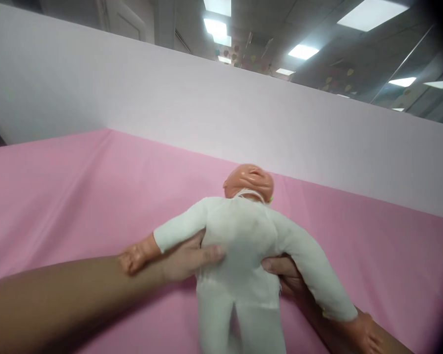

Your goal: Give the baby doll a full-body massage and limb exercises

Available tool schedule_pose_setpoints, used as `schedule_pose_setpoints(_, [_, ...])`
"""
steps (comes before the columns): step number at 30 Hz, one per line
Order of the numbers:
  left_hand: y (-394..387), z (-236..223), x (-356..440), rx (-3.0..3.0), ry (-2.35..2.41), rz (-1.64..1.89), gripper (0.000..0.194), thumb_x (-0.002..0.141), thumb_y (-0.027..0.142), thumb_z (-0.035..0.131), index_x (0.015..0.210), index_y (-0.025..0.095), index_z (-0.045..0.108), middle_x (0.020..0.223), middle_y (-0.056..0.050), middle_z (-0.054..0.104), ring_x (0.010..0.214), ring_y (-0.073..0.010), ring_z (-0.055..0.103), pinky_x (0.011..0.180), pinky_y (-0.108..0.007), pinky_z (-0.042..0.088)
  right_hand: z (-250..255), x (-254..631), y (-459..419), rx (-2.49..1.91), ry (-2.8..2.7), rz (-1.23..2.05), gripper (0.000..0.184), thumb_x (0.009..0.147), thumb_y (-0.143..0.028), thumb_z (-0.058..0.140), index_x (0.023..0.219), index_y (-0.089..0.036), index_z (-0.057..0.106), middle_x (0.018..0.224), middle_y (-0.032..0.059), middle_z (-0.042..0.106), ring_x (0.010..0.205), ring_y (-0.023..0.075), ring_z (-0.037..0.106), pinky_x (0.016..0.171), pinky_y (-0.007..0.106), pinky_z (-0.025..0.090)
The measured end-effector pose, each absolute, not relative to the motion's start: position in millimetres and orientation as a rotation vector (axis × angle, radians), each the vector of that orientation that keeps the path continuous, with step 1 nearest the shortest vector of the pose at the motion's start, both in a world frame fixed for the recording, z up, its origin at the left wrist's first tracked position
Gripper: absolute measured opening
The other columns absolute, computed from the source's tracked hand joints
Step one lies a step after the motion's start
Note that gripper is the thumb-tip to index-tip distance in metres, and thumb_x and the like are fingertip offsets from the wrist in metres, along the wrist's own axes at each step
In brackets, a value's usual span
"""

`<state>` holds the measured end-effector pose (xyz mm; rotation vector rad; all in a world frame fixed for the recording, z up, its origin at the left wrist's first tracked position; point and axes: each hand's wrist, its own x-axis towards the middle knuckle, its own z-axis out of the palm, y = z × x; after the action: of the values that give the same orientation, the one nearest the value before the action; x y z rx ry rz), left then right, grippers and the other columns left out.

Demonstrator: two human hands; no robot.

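Note:
A baby doll (pixel 239 236) with a white cloth body and plastic head and hands lies face up in front of me, its head pointing away. My left hand (pixel 192 258) grips the left side of its torso, thumb on top of the cloth. On the other side my right hand (pixel 286 273) holds the torso too, its thumb on the front and its fingers out of sight beneath. The doll's arms spread outward over my forearms. Its lower legs run out of the bottom of the view.
A pink sheet (pixel 151 172) with soft folds covers the surface under the doll. Behind it stands a low white partition (pixel 170 98). Farther off are lit ceiling panels (pixel 371 14) and a pale door (pixel 127 22).

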<state>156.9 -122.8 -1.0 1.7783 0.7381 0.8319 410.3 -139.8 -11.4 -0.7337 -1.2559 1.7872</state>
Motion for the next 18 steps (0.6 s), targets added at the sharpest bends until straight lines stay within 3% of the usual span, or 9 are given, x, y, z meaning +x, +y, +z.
schedule_pose_setpoints(3, [-115, -1, 160, 1.518, 0.531, 0.838, 0.046, 0.096, 0.046, 0.059, 0.126, 0.011, 0.063, 0.115, -0.011, 0.074, 0.116, -0.0344, 0.068, 0.091, -0.042, 0.057, -12, 404, -135, -0.801, -1.289, 1.703, 0.075, 0.067, -0.039, 0.085, 0.136, -0.024, 0.06, 0.111, 0.0115, 0.076, 0.113, 0.0362, 0.069, 0.084, 0.045, 0.061])
schedule_pose_setpoints(7, [-109, -6, 161, 1.521, 0.583, 0.855, 0.049, 0.094, 0.045, 0.066, 0.129, 0.011, 0.062, 0.116, -0.012, 0.074, 0.115, -0.0361, 0.068, 0.091, -0.042, 0.059, -18, 402, -129, -0.852, -1.263, 1.619, 0.08, 0.066, -0.036, 0.084, 0.14, -0.023, 0.055, 0.113, 0.0126, 0.076, 0.116, 0.0376, 0.068, 0.091, 0.051, 0.058])
schedule_pose_setpoints(14, [-102, -5, 156, 1.584, 0.893, 0.802, 0.052, 0.088, 0.049, 0.072, 0.124, 0.013, 0.066, 0.116, -0.012, 0.076, 0.11, -0.0356, 0.071, 0.088, -0.042, 0.06, -23, 410, -121, -0.834, -1.234, 1.69, 0.059, 0.072, -0.033, 0.079, 0.128, -0.019, 0.064, 0.106, 0.0122, 0.077, 0.114, 0.0348, 0.068, 0.1, 0.055, 0.052])
schedule_pose_setpoints(18, [-97, 0, 157, 1.734, 1.064, 0.762, 0.056, 0.089, 0.061, 0.065, 0.117, 0.012, 0.068, 0.109, -0.011, 0.077, 0.106, -0.0357, 0.071, 0.085, -0.042, 0.058, -29, 417, -115, -1.019, -1.291, 1.639, 0.034, 0.077, -0.044, 0.078, 0.096, -0.017, 0.071, 0.083, 0.0112, 0.075, 0.09, 0.0326, 0.071, 0.084, 0.048, 0.056])
